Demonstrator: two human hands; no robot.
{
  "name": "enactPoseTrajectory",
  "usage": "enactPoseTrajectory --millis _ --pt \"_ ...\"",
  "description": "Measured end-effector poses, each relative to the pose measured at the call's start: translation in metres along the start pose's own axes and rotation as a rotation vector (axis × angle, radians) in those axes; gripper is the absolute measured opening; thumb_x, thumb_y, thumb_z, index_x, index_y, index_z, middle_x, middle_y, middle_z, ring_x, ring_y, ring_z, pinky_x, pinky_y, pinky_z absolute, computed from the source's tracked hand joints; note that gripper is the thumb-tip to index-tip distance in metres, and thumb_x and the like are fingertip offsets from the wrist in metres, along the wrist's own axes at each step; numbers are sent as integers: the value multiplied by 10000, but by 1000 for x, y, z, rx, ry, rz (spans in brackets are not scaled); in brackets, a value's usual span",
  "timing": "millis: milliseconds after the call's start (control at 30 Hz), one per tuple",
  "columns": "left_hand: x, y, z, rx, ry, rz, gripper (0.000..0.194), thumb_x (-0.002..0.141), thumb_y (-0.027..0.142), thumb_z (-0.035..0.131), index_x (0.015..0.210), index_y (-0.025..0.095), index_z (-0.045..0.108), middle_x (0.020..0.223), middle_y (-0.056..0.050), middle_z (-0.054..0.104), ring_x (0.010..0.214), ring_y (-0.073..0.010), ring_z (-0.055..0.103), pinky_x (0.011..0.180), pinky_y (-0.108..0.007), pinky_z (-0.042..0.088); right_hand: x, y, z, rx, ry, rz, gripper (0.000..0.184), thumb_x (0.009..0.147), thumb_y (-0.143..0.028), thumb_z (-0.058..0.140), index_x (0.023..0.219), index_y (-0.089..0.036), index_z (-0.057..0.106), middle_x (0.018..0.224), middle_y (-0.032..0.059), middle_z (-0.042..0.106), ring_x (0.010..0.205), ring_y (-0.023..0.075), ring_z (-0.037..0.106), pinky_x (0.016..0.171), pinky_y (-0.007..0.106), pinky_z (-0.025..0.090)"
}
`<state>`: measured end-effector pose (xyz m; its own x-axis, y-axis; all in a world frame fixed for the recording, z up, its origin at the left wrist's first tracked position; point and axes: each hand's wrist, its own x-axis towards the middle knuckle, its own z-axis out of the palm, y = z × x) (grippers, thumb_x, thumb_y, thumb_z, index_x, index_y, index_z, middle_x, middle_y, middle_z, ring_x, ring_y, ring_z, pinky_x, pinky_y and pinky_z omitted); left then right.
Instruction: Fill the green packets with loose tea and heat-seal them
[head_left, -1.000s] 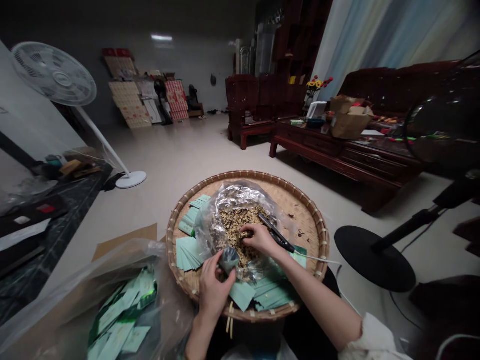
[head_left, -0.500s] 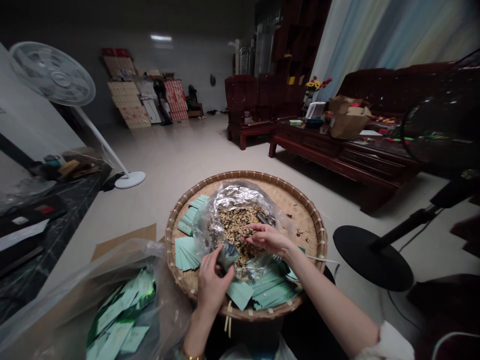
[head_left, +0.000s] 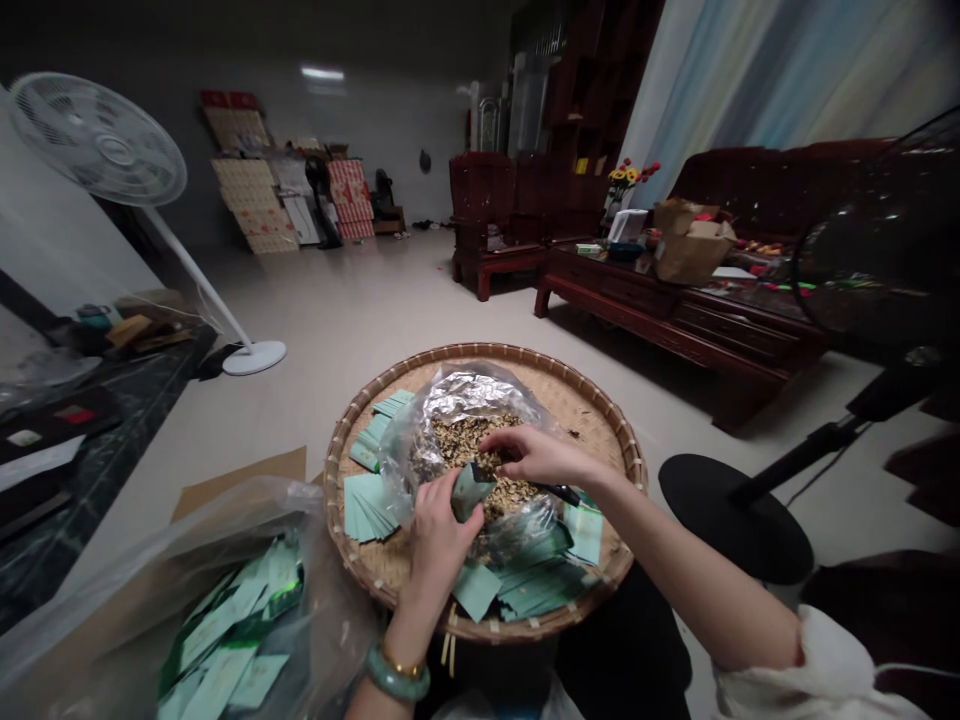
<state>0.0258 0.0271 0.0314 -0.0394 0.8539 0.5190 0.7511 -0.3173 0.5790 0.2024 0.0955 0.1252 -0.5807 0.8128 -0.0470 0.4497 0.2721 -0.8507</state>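
My left hand (head_left: 442, 525) grips a small pale green sachet (head_left: 472, 490) with its mouth held open. Over that mouth, my right hand (head_left: 525, 455) has its fingers pinched on dried flakes. Below both hands lies a clear plastic bag (head_left: 480, 382), rolled open and filled with a loose dried mix (head_left: 454, 437) of tan and dark bits. A black tool (head_left: 564, 494) is mostly hidden under my right hand. Flat green sachets (head_left: 544, 582) lie fanned out close to me, and more sachets (head_left: 369, 508) are stacked at the left. A round bamboo tray (head_left: 604, 415) carries all of these.
A large clear bag (head_left: 334, 580) with green packets (head_left: 225, 645) stands at the lower left. A white fan (head_left: 255, 357) is at the left and a black fan (head_left: 731, 520) at the right. Behind stands a dark wooden table (head_left: 637, 312) with a paper bag (head_left: 691, 245).
My right hand has lifted a pinch of flakes from the mix and brought it to the sachet's mouth. My left hand has raised the sachet slightly towards it.
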Motion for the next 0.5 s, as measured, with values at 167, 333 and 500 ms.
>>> enactPoseTrajectory --millis 167,333,500 --pt "0 -1 2 -1 0 -14 425 689 185 640 1109 173 578 993 -98 656 937 -273 572 729 -393 518 1 -3 13 83 -15 -1 391 667 -1 505 1003 -157 632 981 53 682 919 178 642 804 319 520" --pt "-1 -3 0 -39 11 -56 413 690 199 636 1100 174 593 989 -102 660 930 -268 587 655 -350 532 3 6 18 305 70 22 358 708 -24 470 1000 -162 623 994 47 672 905 152 648 773 287 537" --pt "-5 -10 -15 -100 57 -233 447 693 291 650 1116 154 599 970 -103 646 629 -157 616 567 -292 541 8 39 23 -43 157 78 203 748 -89 536 900 -147 657 905 59 684 813 167 641 728 287 506"
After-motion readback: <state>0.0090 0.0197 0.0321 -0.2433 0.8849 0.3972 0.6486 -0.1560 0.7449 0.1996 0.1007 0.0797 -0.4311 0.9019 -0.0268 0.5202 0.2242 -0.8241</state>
